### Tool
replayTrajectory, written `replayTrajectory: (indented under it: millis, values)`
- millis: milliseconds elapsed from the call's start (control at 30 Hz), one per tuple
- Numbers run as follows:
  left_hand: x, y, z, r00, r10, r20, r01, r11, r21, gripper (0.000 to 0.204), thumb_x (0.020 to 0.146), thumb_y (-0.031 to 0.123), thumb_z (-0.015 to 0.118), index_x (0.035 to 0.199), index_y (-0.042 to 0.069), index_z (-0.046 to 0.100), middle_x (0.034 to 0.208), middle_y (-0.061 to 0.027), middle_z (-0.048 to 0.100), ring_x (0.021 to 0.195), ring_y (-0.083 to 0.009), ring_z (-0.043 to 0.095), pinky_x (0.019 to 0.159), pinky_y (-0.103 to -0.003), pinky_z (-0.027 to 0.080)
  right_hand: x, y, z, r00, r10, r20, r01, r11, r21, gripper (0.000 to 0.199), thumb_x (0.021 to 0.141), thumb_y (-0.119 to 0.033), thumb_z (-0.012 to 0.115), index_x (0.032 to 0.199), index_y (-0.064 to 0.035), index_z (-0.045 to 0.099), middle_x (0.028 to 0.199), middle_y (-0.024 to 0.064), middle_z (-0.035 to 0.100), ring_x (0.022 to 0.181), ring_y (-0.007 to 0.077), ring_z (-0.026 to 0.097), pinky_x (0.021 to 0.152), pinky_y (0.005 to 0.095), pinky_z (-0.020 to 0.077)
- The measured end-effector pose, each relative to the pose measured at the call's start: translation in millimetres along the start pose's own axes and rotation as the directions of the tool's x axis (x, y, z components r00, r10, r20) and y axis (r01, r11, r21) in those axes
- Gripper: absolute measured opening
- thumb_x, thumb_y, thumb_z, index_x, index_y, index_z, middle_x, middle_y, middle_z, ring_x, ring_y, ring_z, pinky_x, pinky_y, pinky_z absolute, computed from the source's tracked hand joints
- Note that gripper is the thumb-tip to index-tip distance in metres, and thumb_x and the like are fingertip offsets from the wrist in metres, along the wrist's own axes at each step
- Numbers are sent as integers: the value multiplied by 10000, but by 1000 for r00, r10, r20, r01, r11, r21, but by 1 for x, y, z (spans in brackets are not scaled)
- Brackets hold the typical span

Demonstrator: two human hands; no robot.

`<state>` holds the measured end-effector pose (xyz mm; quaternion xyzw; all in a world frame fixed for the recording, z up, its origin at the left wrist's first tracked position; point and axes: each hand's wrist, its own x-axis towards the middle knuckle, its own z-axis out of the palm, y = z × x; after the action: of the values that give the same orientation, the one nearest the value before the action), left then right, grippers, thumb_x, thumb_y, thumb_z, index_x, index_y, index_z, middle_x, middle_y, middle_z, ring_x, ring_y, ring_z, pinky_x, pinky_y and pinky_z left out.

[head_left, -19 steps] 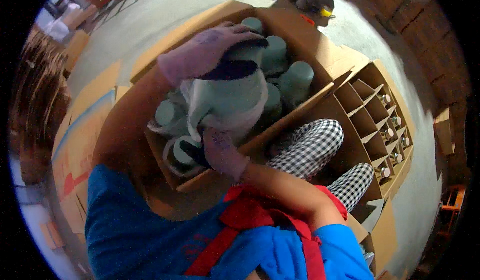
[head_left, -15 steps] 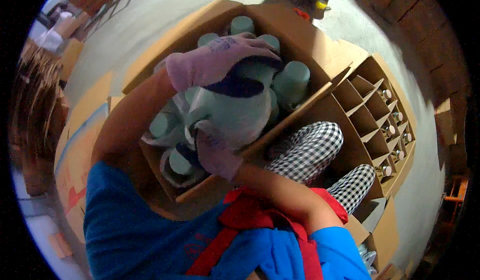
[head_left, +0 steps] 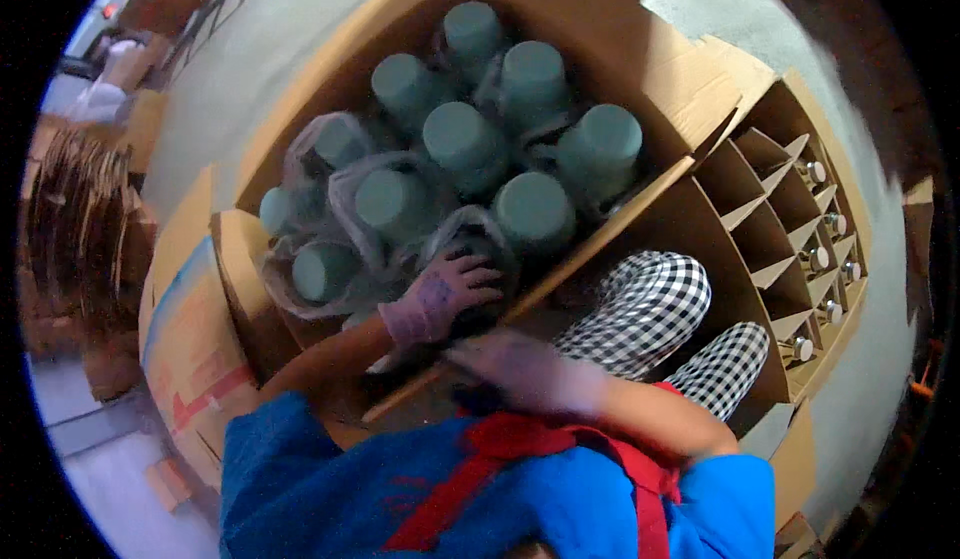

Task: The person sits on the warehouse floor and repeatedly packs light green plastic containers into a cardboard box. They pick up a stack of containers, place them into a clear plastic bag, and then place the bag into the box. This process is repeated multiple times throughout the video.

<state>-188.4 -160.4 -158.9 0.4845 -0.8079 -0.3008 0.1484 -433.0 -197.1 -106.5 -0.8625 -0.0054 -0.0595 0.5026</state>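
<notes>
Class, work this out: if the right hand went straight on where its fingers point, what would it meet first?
Probably the left forearm, since the blurred right hand points leftward; depth is unclear, so the cardboard box's near wall might come first.

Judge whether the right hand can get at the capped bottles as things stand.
Probably not directly: the checkered trouser legs lie between the right hand and the capped bottles, though their box is open.

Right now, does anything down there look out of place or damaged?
I see nothing spilled or broken. Only the clear plastic bags look untidy, bunched loosely around some green containers in the left part of the open carton.
</notes>
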Motion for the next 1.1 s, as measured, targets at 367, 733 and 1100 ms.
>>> replayTrajectory:
  millis: [367,733,1100]
  values:
    - [120,-69,-26,539,-720,437,584,693,421,431,962,273,490,1351,90,513,1333,-105,583,1149,-273,597,904,-435,506,-165,-64,-67,434,506,-745,-643,753,137,402,912,-128,632,1281,15,565,1276,213,596,1211,334,560,1055,388,403]
    - [30,51,-125,823,-564,-75,76,240,-968,344,988,168,428,1260,17,574,1183,-142,628,1001,-215,637,901,-349,514,-255,-118,26,307,565,-766,-640,718,273,311,948,-145,566,1197,34,618,1158,151,666,1064,231,627,966,333,460]
    - [115,248,-87,719,391,-575,-631,714,-303,351,916,46,536,1266,19,537,1146,-158,645,1029,-298,630,912,-385,507,-240,-76,-111,120,472,-873,450,758,472,469,1011,-317,489,1391,-43,470,1376,113,525,1203,233,534,1042,387,420]
